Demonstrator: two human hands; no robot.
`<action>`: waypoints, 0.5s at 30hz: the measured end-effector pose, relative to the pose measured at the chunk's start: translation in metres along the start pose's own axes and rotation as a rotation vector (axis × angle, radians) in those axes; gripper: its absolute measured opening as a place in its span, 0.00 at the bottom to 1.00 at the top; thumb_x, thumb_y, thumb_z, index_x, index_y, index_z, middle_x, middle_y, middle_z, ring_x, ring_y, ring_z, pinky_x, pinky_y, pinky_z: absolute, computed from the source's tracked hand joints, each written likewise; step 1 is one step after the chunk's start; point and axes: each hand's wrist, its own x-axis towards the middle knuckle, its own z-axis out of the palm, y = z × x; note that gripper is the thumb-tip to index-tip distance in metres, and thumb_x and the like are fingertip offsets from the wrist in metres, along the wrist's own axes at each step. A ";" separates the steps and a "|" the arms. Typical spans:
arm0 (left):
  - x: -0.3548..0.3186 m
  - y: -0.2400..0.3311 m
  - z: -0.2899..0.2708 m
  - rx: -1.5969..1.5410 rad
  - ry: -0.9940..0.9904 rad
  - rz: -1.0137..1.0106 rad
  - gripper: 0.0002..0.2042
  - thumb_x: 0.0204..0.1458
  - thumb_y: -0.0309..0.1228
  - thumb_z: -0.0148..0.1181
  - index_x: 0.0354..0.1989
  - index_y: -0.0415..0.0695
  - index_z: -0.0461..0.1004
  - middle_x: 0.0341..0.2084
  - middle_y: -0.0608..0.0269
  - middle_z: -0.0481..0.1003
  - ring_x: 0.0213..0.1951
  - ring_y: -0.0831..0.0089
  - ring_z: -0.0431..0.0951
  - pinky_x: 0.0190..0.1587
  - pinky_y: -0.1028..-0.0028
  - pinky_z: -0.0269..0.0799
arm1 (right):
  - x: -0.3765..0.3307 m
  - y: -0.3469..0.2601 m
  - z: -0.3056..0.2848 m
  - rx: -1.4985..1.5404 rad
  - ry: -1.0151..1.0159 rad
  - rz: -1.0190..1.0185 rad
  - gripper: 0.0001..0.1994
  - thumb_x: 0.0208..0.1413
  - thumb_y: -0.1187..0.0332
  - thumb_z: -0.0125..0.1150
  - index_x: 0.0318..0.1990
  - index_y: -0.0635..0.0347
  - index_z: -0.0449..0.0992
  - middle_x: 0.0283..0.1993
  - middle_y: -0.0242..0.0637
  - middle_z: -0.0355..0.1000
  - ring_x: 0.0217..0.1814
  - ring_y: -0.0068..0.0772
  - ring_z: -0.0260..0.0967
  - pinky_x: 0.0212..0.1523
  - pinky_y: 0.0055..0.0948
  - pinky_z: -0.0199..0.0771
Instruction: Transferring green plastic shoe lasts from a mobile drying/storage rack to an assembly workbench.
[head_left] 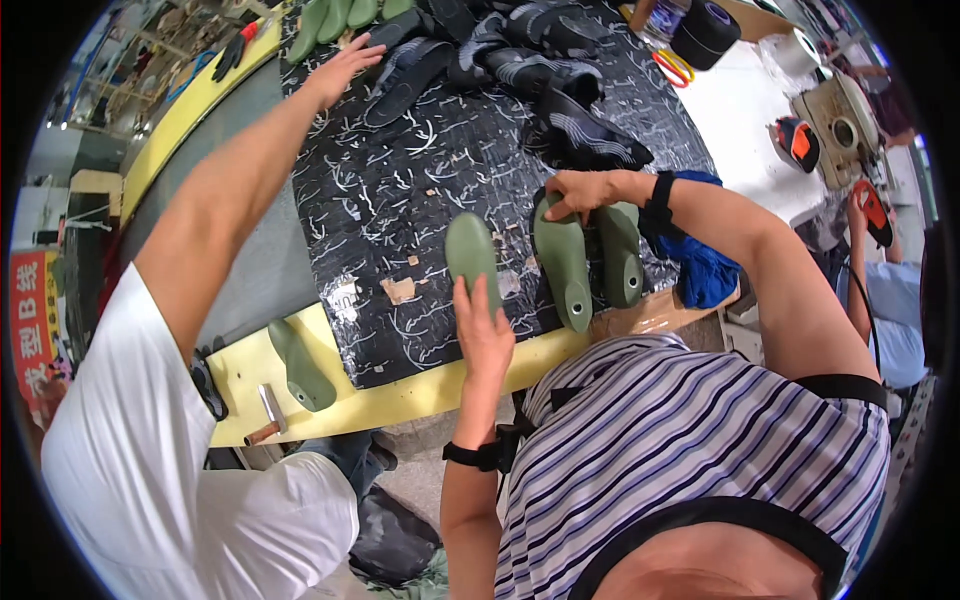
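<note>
Black uppers (582, 132) beyond green lasts (563, 262)

Four green lasts (563, 260) are showing nearby; at least four more are lying at the far edge. One hammer (271, 408), one blue cloth (708, 285), two wristbands (660, 200) are showing. Black uppers (580, 128) are overlapping, preventing an exact count.

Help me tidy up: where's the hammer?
The hammer lies lower left in the head view, on the yellow table edge, beside a green shoe last.
</note>
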 end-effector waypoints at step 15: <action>-0.088 0.086 0.044 -0.239 0.137 -0.579 0.23 0.41 0.21 0.55 0.51 0.43 0.68 0.55 0.39 0.60 0.54 0.44 0.64 0.54 0.61 0.62 | -0.136 0.066 -0.008 0.038 0.486 0.149 0.19 0.57 0.58 0.52 0.35 0.71 0.67 0.22 0.41 0.70 0.20 0.32 0.72 0.18 0.28 0.74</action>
